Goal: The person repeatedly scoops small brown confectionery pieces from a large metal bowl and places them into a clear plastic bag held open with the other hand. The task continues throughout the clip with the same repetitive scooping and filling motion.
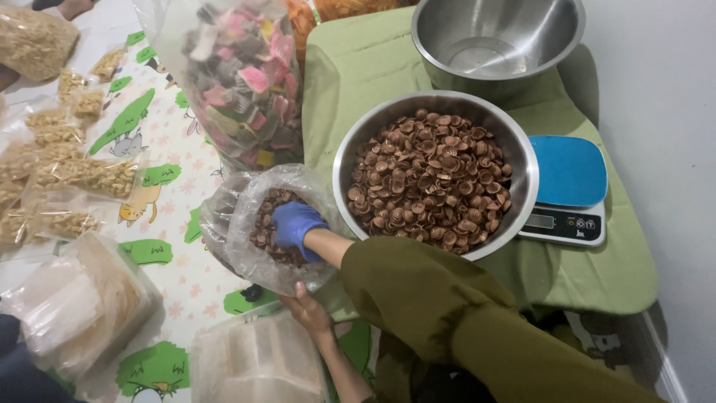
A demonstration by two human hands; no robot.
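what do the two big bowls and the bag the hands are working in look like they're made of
Full bowl and empty bowl: likely stainless steel, grey, brushed, with bright reflections. Bag: thin clear plastic film, crinkled and glossy, brown snack pieces showing through. The gloved right hand reaches inside; the bare left hand holds it.

I was working at home, on the floor of a room turned into a small snack-packing spot. A children's play mat (pixel 179 157) with cartoon animals and grass patches covered the floor beside a plain white wall (pixel 664 97). A low surface under a green cloth (pixel 350 67) carried steel bowls (pixel 436 172) and a small blue kitchen scale (pixel 568 190). Sealed little packets of snacks (pixel 82 175) lay in rows on the mat, with big clear sacks (pixel 239 75) of mixed crackers nearby.
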